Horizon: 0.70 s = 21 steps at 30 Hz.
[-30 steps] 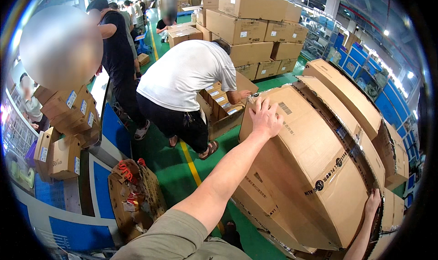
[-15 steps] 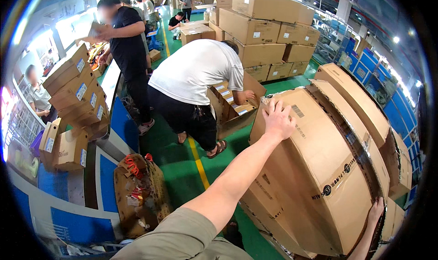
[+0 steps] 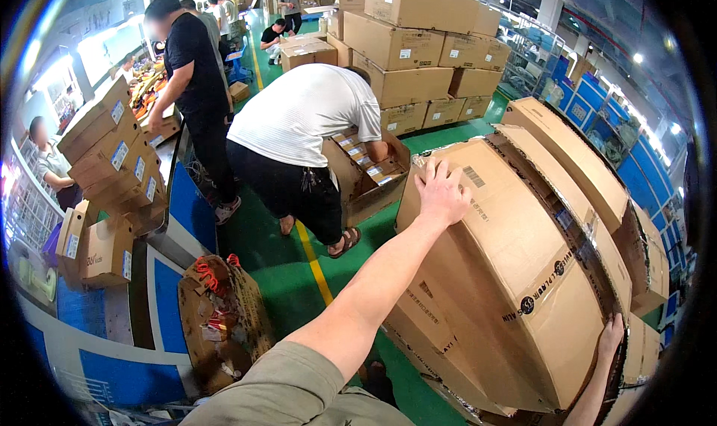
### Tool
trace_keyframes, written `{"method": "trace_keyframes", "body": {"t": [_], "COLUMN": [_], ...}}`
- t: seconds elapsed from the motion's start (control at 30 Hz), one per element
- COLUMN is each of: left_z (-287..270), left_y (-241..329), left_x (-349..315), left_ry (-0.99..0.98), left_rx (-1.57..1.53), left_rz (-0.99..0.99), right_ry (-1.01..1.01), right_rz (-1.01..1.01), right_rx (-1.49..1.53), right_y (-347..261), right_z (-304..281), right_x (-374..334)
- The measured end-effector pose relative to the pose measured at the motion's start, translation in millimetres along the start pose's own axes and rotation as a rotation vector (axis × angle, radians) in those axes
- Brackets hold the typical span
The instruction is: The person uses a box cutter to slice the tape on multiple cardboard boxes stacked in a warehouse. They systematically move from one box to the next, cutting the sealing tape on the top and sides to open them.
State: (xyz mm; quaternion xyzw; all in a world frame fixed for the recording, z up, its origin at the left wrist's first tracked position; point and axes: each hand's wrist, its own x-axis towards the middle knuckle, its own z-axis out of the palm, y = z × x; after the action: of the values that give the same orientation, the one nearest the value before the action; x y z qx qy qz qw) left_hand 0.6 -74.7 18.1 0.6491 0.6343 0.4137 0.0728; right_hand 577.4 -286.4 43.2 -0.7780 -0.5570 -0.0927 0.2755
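Note:
A large brown cardboard carton (image 3: 489, 269) leans tilted in front of me, printed with dark marks and a strip of clear tape. My left hand (image 3: 443, 194) is bent over its far upper corner, the fingers spread a little and hooked on the edge. Low on the right, my right hand (image 3: 610, 338) grips the carton's side edge beside a dark gap; part of its fingers is hidden. More big cartons (image 3: 571, 161) stand pressed against it on the right.
A person in a white shirt (image 3: 299, 112) bends over an open carton (image 3: 373, 202) of smaller boxes. Another in dark clothes (image 3: 198, 90) stands at a bench. Shoe-sized boxes (image 3: 112, 150) are stacked left, above a scrap-filled carton (image 3: 224, 321). Large cartons (image 3: 403, 45) are piled behind.
The person in dark clothes has lowered a box from chest height to the bench. The bending person's arm reaches deeper into the open carton. My hands keep their places on the carton.

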Motion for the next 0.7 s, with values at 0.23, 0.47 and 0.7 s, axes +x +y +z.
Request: {"method": "trace_keyframes", "body": {"t": [0.23, 0.47, 0.7], "left_z": [-6, 5, 7], "left_y": [1, 10, -22], "left_x": [-1, 2, 12], "left_ry": [-0.059, -0.025, 0.066], "left_rx": [-0.029, 0.113, 0.181], "left_rz": [-0.025, 0.029, 0.121], "right_ry": [0.009, 0.079, 0.034], "right_rz": [-0.001, -0.023, 0.02], "right_rx": [0.028, 0.118, -0.12], "right_y": [0, -20, -65], "right_z": [0, -15, -12], "right_x": [-5, -19, -9]}}
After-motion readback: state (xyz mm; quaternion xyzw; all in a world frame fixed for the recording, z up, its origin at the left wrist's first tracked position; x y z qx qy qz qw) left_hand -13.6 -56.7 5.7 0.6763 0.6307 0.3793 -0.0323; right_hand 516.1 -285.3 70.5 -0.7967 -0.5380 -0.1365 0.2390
